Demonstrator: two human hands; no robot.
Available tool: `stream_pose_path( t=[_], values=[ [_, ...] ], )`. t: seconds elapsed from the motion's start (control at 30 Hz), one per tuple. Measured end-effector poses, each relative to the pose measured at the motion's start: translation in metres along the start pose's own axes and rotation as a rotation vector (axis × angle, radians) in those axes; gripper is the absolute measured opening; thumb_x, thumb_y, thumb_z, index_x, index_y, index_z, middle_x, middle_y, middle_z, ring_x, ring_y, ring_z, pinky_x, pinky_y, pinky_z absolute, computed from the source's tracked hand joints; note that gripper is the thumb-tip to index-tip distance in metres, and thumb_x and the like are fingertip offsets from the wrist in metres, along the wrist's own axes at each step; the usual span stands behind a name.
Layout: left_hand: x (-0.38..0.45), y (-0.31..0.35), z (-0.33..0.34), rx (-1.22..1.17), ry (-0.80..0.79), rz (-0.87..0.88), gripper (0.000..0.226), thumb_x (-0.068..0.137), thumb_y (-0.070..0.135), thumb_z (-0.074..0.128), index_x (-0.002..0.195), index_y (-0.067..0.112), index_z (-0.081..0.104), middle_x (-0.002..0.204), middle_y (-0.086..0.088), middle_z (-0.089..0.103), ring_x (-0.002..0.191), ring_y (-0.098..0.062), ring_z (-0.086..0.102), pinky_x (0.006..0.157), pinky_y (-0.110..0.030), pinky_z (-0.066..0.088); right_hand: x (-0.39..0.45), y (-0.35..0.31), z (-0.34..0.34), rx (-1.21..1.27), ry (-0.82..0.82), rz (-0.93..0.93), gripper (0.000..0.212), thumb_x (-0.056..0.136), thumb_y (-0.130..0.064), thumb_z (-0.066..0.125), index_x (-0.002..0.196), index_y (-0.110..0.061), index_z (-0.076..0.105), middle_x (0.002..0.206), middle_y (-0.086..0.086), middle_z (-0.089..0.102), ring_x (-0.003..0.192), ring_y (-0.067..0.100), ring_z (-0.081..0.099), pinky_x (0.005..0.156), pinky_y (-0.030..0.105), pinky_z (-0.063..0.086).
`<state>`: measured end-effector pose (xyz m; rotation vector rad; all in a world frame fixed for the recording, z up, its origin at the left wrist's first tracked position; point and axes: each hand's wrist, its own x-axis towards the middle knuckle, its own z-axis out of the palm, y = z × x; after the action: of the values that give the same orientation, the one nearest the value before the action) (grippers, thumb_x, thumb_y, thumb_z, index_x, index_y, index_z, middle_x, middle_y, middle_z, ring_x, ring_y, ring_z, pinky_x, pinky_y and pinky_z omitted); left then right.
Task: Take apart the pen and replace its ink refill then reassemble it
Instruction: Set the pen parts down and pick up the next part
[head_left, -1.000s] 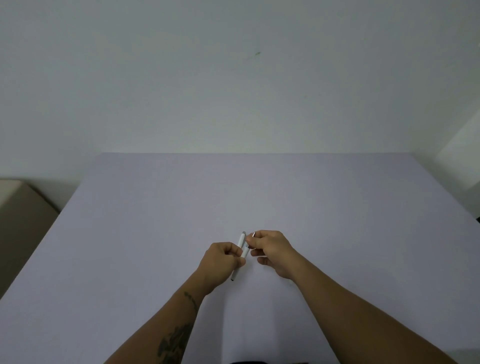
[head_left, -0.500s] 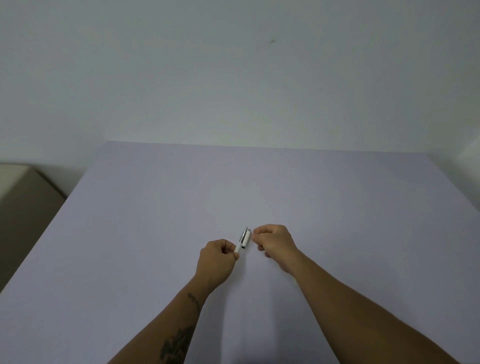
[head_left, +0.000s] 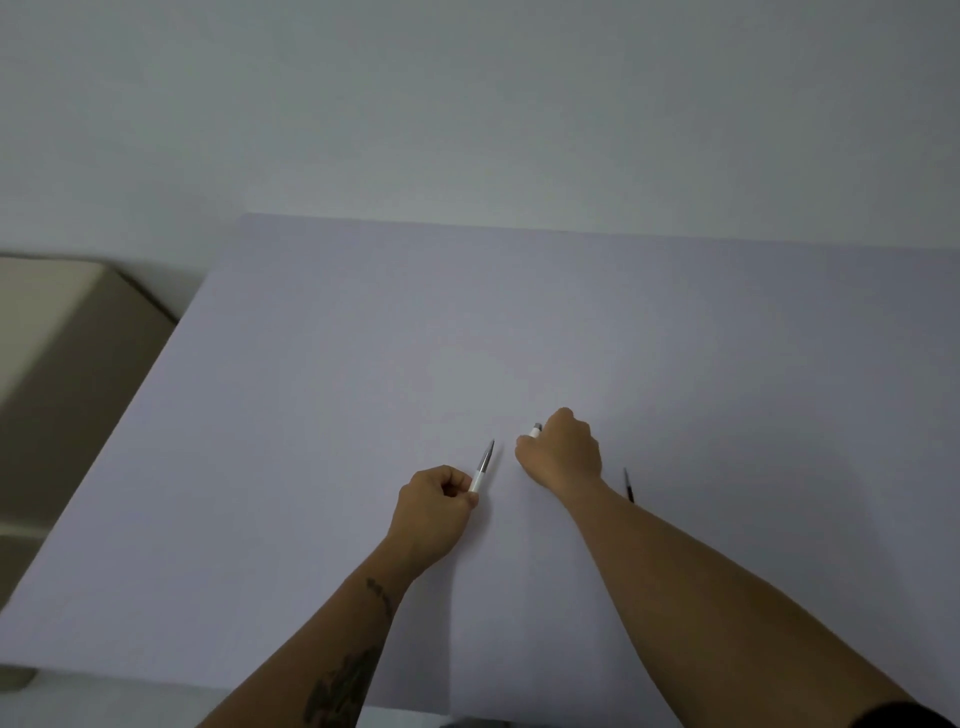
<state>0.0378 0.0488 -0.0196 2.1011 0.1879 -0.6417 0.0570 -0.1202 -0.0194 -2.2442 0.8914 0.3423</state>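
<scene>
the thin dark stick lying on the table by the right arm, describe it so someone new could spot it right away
Start at the pale table and follow the right forearm up to the right hand. Just outside the wrist, on the side away from the left hand, lies the thin dark stick, probably a refill. It is the only piece not held, and far slimmer and darker than the white pen parts in the hands.

Dim, flat, even light; cool grey-lavender cast over counter (head_left: 675, 322) and wall (head_left: 467, 104). No glare, no hard highlights. Soft faint shadows on counter just beside left hand (head_left: 434, 506) and right hand (head_left: 563, 449), and along forearms. Slight overall softness, fine detail smeared; thin dark refill (head_left: 628, 484) barely resolved. Wide-angle bend visible at counter edges; corners darken.
</scene>
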Motion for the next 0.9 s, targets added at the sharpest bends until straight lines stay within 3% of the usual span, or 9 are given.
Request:
stream_pose_path(
  t=[0.07, 0.13, 0.23, 0.3, 0.33, 0.4, 0.47, 0.7, 0.9],
  values=[
    [0.002, 0.0, -0.001, -0.003, -0.004, -0.001, 0.011, 0.085, 0.013, 0.064, 0.078, 0.019, 0.068, 0.072, 0.003, 0.064, 0.065, -0.014, 0.057, 0.062, -0.028, 0.052, 0.0, -0.002, 0.0, -0.044, 0.002, -0.002, 0.032, 0.083, -0.018, 0.06, 0.112, -0.007, 0.053, 0.106, 0.007, 0.061, 0.101, 0.031, 0.064, 0.073, 0.031, 0.046],
    [0.003, 0.0, -0.001, -0.003, -0.01, -0.001, 0.01, 0.085, 0.013, 0.064, 0.078, 0.019, 0.069, 0.073, 0.002, 0.064, 0.066, -0.014, 0.057, 0.062, -0.028, 0.052, 0.0, -0.003, -0.001, -0.084, -0.009, 0.0, 0.031, 0.082, -0.015, 0.06, 0.111, -0.007, 0.051, 0.1, 0.006, 0.058, 0.099, 0.031, 0.064, 0.071, 0.031, 0.047],
    [0.003, 0.003, 0.001, -0.003, -0.028, 0.004, 0.01, 0.084, 0.013, 0.064, 0.077, 0.019, 0.069, 0.073, 0.002, 0.065, 0.066, -0.014, 0.058, 0.062, -0.028, 0.051, 0.0, -0.002, -0.005, -0.017, -0.042, -0.003, 0.007, 0.083, -0.016, 0.058, 0.086, -0.01, 0.055, 0.076, -0.001, 0.055, 0.075, 0.025, 0.061, 0.058, 0.027, 0.041],
    [0.002, 0.005, 0.002, -0.01, -0.04, 0.008, 0.011, 0.083, 0.013, 0.064, 0.076, 0.02, 0.068, 0.073, 0.002, 0.065, 0.065, -0.014, 0.057, 0.062, -0.028, 0.05, 0.003, -0.002, -0.009, 0.21, -0.074, 0.014, 0.018, 0.083, -0.017, 0.059, 0.068, -0.008, 0.063, 0.068, 0.004, 0.067, 0.066, 0.025, 0.065, 0.057, 0.028, 0.047],
    [0.001, 0.006, 0.003, -0.009, -0.046, 0.012, 0.011, 0.083, 0.013, 0.064, 0.076, 0.02, 0.068, 0.073, 0.003, 0.065, 0.065, -0.014, 0.057, 0.062, -0.028, 0.05, 0.002, -0.004, -0.013, 0.371, -0.106, 0.039, 0.017, 0.083, -0.015, 0.061, 0.069, -0.009, 0.067, 0.071, 0.007, 0.07, 0.068, 0.024, 0.067, 0.06, 0.029, 0.049],
    [0.0, 0.009, 0.005, -0.001, -0.055, 0.022, 0.012, 0.084, 0.013, 0.063, 0.076, 0.021, 0.068, 0.073, 0.003, 0.064, 0.065, -0.014, 0.056, 0.06, -0.026, 0.049, 0.002, -0.006, -0.021, 0.646, -0.14, 0.07, 0.007, 0.085, -0.009, 0.064, 0.089, -0.01, 0.069, 0.082, 0.009, 0.072, 0.074, 0.022, 0.068, 0.062, 0.03, 0.05],
    [0.0, 0.01, 0.007, 0.001, -0.061, 0.028, 0.01, 0.085, 0.013, 0.063, 0.08, 0.02, 0.069, 0.076, 0.001, 0.065, 0.067, -0.015, 0.057, 0.062, -0.027, 0.05, -0.001, -0.009, -0.028, 0.78, -0.169, 0.062, 0.016, 0.088, -0.008, 0.065, 0.103, -0.012, 0.065, 0.09, 0.008, 0.073, 0.08, 0.019, 0.07, 0.066, 0.029, 0.051],
    [-0.009, 0.014, 0.013, -0.027, -0.06, 0.049, 0.009, 0.082, 0.013, 0.064, 0.077, 0.019, 0.069, 0.074, -0.001, 0.064, 0.064, -0.016, 0.055, 0.064, -0.031, 0.051, -0.01, -0.002, -0.031, 0.808, -0.15, 0.051, 0.016, 0.087, -0.008, 0.065, 0.103, -0.01, 0.065, 0.09, 0.009, 0.075, 0.079, 0.019, 0.07, 0.066, 0.028, 0.052],
    [-0.015, 0.019, 0.016, -0.04, -0.05, 0.085, 0.01, 0.085, 0.012, 0.065, 0.079, 0.018, 0.07, 0.074, -0.001, 0.064, 0.063, -0.015, 0.055, 0.063, -0.03, 0.051, -0.021, 0.005, -0.033, 0.781, -0.231, 0.08, 0.013, 0.087, -0.007, 0.067, 0.1, -0.009, 0.066, 0.089, 0.01, 0.075, 0.073, 0.019, 0.069, 0.063, 0.028, 0.051]
  ],
)
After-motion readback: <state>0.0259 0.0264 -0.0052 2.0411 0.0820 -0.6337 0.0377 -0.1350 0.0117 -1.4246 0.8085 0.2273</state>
